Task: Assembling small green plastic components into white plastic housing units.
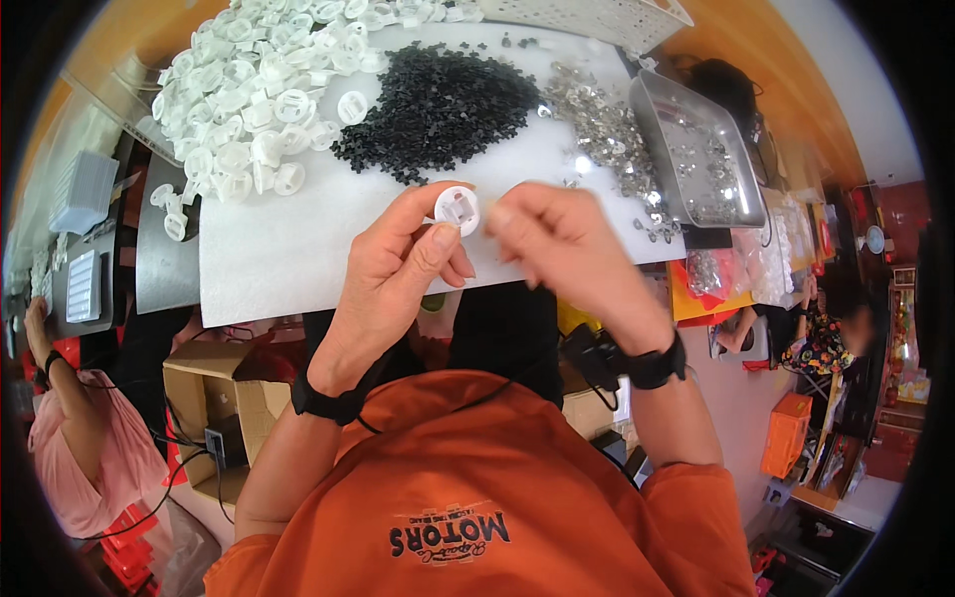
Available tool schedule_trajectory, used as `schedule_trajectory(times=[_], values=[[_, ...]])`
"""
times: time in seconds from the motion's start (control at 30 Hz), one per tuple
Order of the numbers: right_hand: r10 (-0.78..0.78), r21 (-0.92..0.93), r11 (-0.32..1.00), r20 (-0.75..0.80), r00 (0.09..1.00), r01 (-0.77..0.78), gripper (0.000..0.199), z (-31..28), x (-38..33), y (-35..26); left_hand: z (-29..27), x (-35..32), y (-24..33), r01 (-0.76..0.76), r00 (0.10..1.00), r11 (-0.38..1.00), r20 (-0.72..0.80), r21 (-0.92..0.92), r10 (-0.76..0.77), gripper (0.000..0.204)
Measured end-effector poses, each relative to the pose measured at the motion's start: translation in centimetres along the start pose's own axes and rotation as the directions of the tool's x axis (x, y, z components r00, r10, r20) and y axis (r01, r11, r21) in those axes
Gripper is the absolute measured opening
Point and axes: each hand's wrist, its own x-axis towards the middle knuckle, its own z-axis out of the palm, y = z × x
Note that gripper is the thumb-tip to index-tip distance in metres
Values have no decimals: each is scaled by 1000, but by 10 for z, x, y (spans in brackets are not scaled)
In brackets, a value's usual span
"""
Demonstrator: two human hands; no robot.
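My left hand (403,261) pinches a round white plastic piece (458,211) between thumb and fingers, just above the table's near part. A small square recess shows in the middle of its face. Close beside it on the right, my right hand (557,239) has its fingers curled together and slightly blurred; whatever they hold, if anything, is hidden. Beyond my hands lies a heap of small black parts (438,104). To its left spreads a big pile of similar white plastic pieces (254,109). Small shiny metal parts (607,119) are scattered to its right.
A clear plastic tray (731,199) with metal parts stands at the table's right. A white perforated basket (597,18) sits at the far edge. An open cardboard box (204,388) is below on the left. Other people work at the far left (85,428) and far right (826,338).
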Motion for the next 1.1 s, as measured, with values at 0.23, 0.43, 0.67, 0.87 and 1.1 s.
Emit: schedule_trajectory(times=[0.23, 0.43, 0.67, 0.87, 1.1], values=[[-213, -667, 743, -150, 966, 60, 10, -80, 13, 16, -1, 0, 4, 58, 998, 998, 2, -15, -58, 29], [-259, -869, 486, -38, 965, 96, 19, -79, 17, 17, -4, 0, 2, 54, 999, 998, 8, -32, -54, 29], [-247, -901, 421, -6, 969, 102, 12, -82, 24, 19, -1, 1, 3, 33, 999, 997, -19, -70, -35, 26], [-215, -896, 441, -42, 976, 59, 13, -85, 17, 12, -2, 0, 3, 38, 999, 995, -18, -90, -40, 29], [-127, -748, 649, 76, 989, 140, 14, -54, 12, -17, -2, 1, 3, 50, 998, 995, -32, -81, -53, 34]])
